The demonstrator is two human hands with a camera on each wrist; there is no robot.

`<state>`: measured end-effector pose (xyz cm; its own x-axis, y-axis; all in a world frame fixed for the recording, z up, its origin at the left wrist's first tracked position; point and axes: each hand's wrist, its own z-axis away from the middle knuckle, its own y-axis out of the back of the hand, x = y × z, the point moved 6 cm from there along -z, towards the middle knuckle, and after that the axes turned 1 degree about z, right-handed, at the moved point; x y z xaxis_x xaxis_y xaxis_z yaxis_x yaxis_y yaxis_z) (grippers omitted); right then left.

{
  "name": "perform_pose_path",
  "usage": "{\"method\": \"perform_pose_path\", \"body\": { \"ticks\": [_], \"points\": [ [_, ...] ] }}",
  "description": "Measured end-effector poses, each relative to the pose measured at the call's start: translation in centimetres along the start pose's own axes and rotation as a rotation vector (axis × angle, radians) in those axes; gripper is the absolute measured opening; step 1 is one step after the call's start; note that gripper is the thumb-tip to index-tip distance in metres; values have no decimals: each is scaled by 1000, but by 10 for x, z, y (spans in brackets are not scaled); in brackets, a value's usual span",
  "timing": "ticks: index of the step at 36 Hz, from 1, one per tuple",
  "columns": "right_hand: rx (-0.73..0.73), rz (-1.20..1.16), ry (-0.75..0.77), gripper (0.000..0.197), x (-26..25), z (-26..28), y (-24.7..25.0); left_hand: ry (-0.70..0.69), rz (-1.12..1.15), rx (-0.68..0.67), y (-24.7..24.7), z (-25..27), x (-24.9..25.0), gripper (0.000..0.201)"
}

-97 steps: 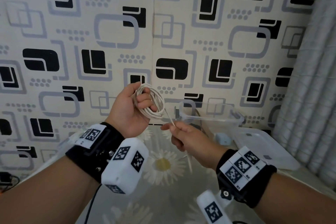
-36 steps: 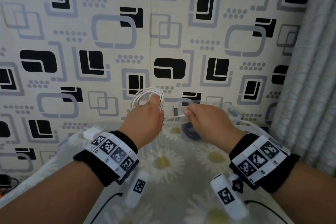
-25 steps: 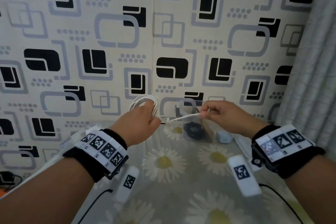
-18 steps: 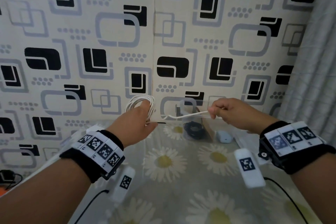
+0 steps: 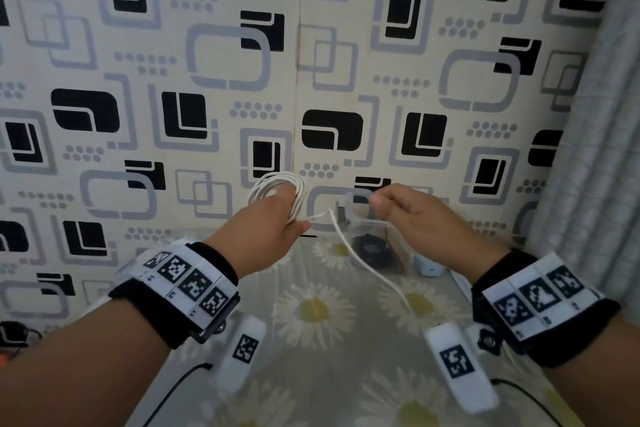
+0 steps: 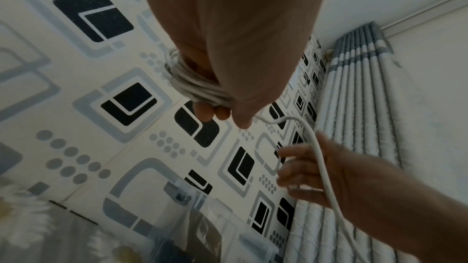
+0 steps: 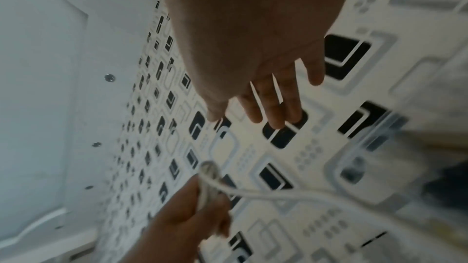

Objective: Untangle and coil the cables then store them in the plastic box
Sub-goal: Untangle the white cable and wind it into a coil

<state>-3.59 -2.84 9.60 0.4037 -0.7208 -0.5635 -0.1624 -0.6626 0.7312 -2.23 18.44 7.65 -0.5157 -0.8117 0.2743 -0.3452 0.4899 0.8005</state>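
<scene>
My left hand [image 5: 292, 215] grips a coil of white cable [image 5: 277, 184] in front of the wall, fingers curled through its loops [image 6: 197, 85]. The coil's loose tail [image 5: 367, 267] leaves that hand and droops down to the right onto the tablecloth. My right hand [image 5: 377, 204] hovers just right of the coil with relaxed fingers [image 7: 268, 115] that hold nothing; the tail passes in front of it [image 6: 321, 167] without being held. The clear plastic box [image 5: 349, 215] stands behind both hands against the wall. A black coiled cable [image 5: 372, 248] lies in it.
A daisy-print cloth [image 5: 311, 315] covers the table. A small pale blue object [image 5: 429, 267] lies right of the box. Patterned wallpaper [image 5: 207, 80] closes the back and a grey curtain [image 5: 588, 149] hangs on the right. Black leads trail from my wrist devices at the near edge.
My right hand drew the cable's tail out to the right, then let it go and came back toward the coil. The tail now hangs slack. My left hand kept holding the coil.
</scene>
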Motion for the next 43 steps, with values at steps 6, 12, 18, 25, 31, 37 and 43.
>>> {"method": "perform_pose_path", "body": {
  "ticks": [6, 12, 18, 25, 31, 37, 43],
  "points": [
    [-177, -392, -73, 70, -39, 14, -38, -7, -41, 76, 7, -7, 6, 24],
    [3, -247, -70, 26, -27, 3, -48, 47, -68, 124, 16, -10, -4, 27],
    [248, -80, 134, 16, -47, 2, -14, 39, -72, 26, 6, -3, -7, 23],
    [373, 314, 262, 15, -65, 9, 0, -24, -30, 1, -3, 2, -2, 20],
    [373, 519, 285, 31, -69, 5, 20, -110, 13, -57, -1, 9, 11, 20],
    [329, 578, 261, 36, -66, -3, 27, -235, 41, -126, -1, 15, 32, 35],
    [239, 491, 253, 37, -51, -12, 21, -263, 154, -104, 3, 20, 41, 37]
  ]
}}
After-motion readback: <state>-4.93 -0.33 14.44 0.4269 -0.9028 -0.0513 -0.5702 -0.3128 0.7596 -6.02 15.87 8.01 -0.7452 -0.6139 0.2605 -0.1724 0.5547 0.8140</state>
